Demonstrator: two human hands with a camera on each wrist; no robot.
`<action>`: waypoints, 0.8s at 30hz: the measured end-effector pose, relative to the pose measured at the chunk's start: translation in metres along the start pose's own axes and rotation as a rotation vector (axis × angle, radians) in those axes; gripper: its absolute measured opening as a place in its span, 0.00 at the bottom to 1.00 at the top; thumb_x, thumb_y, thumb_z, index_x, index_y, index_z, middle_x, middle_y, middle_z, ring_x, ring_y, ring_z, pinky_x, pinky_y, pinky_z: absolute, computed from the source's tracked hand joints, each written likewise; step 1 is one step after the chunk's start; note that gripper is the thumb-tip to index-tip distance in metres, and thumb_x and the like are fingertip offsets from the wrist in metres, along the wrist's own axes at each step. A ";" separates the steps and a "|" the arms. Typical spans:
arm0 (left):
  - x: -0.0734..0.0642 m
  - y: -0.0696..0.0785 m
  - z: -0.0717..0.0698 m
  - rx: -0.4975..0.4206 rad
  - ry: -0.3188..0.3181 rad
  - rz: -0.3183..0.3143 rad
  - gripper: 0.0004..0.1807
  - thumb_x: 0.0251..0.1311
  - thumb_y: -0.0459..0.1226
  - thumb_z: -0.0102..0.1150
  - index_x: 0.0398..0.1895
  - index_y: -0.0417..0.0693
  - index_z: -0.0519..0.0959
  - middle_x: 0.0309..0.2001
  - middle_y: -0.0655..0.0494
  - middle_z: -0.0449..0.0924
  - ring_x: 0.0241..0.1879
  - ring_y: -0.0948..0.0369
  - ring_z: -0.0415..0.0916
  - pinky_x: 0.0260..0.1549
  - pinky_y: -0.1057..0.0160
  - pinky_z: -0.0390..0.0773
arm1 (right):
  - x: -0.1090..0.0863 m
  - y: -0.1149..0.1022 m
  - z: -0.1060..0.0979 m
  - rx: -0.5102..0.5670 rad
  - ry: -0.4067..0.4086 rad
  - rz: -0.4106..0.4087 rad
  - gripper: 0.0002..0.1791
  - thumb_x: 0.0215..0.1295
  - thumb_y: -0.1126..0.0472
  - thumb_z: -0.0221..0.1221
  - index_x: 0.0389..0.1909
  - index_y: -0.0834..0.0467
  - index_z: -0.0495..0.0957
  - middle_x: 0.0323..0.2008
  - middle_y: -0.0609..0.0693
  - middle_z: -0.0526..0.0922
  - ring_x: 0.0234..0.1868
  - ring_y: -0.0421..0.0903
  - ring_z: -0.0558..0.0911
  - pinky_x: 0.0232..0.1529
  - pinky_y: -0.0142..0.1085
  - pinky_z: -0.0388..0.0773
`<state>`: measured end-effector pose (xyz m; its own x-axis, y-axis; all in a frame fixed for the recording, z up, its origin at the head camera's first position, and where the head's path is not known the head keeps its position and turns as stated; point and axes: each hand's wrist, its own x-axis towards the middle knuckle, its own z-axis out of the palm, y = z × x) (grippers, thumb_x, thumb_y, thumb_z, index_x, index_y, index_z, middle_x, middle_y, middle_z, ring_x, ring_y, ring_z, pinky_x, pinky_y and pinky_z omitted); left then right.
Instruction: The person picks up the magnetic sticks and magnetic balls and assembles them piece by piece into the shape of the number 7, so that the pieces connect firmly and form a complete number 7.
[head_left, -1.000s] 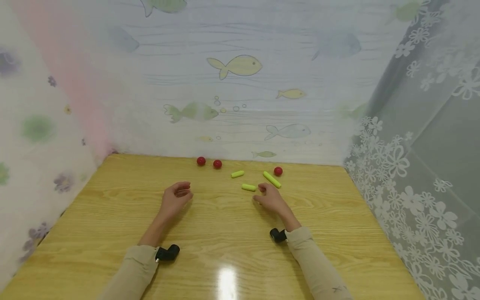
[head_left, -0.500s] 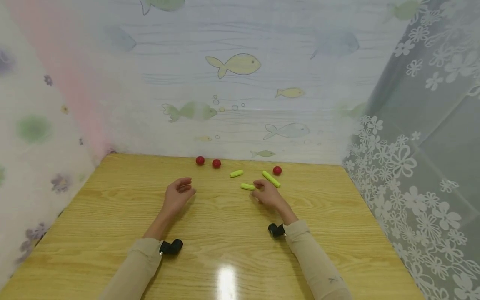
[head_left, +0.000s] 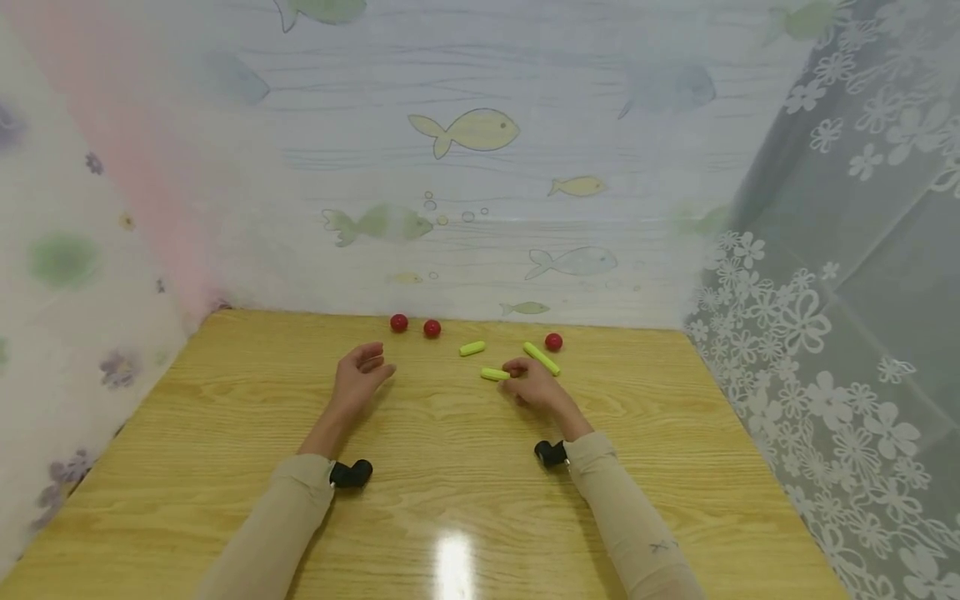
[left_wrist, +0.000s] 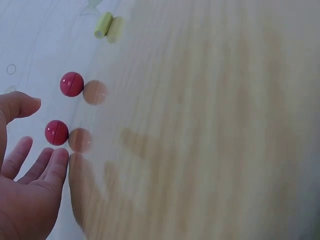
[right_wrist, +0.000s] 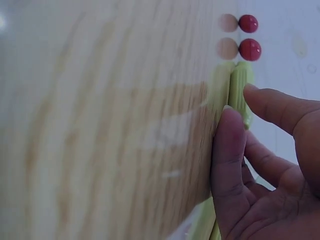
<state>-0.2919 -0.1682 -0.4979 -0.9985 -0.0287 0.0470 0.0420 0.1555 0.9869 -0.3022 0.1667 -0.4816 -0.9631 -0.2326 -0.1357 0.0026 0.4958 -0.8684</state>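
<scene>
My left hand (head_left: pixel 362 381) hovers over the left of the table with fingers loosely bent and nothing in them. Beyond it lie two red balls (head_left: pixel 399 322), and in the left wrist view its fingertips come close under the nearer red ball (left_wrist: pixel 57 133). My right hand (head_left: pixel 536 387) is at the right end of a short ribbed yellow-green stick (head_left: pixel 493 375). In the right wrist view, thumb and fingertips stand on either side of the short stick (right_wrist: pixel 241 92), overlapping its edges. A longer yellow-green stick (head_left: pixel 542 358) lies just beyond that hand.
Another short yellow-green stick (head_left: pixel 472 348) lies farther back, and a third red ball (head_left: pixel 553 342) sits beside the long stick. A curtain printed with fish rises at the table's (head_left: pixel 435 467) back edge. Both wrists carry a small black camera (head_left: pixel 551 454).
My right hand has moved slightly left, its fingertips now overlapping the short stick's end. My left hand has moved forward and a little right. The sticks and balls stay in place.
</scene>
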 end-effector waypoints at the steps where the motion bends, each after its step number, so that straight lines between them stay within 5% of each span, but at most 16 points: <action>1: 0.003 0.000 0.002 -0.011 0.006 -0.002 0.30 0.69 0.31 0.61 0.71 0.31 0.65 0.70 0.35 0.66 0.70 0.44 0.66 0.56 0.74 0.73 | 0.000 0.000 -0.001 0.006 -0.004 0.001 0.23 0.69 0.65 0.61 0.62 0.68 0.74 0.52 0.60 0.75 0.29 0.42 0.75 0.29 0.31 0.76; 7: 0.015 -0.002 0.010 -0.055 0.063 -0.017 0.30 0.69 0.31 0.60 0.72 0.31 0.65 0.71 0.35 0.65 0.71 0.45 0.65 0.56 0.71 0.74 | 0.001 -0.003 -0.004 0.008 -0.026 0.007 0.20 0.71 0.64 0.61 0.60 0.68 0.75 0.45 0.56 0.74 0.26 0.41 0.73 0.27 0.30 0.75; 14: 0.026 -0.003 0.017 -0.077 0.099 -0.005 0.30 0.70 0.31 0.59 0.73 0.33 0.65 0.71 0.36 0.66 0.71 0.45 0.65 0.68 0.50 0.68 | 0.002 -0.003 -0.005 -0.018 -0.011 0.020 0.15 0.71 0.64 0.61 0.55 0.66 0.77 0.41 0.53 0.74 0.23 0.41 0.72 0.25 0.29 0.75; 24: 0.036 -0.006 0.024 -0.054 0.147 -0.007 0.30 0.68 0.26 0.55 0.74 0.38 0.65 0.71 0.35 0.65 0.70 0.44 0.65 0.69 0.50 0.67 | -0.004 -0.003 -0.007 -0.063 -0.028 0.044 0.13 0.72 0.63 0.61 0.52 0.66 0.77 0.41 0.54 0.75 0.23 0.41 0.73 0.26 0.30 0.78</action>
<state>-0.3287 -0.1459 -0.5056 -0.9829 -0.1747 0.0586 0.0412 0.1017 0.9940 -0.3005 0.1717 -0.4753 -0.9545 -0.2321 -0.1870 0.0269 0.5577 -0.8296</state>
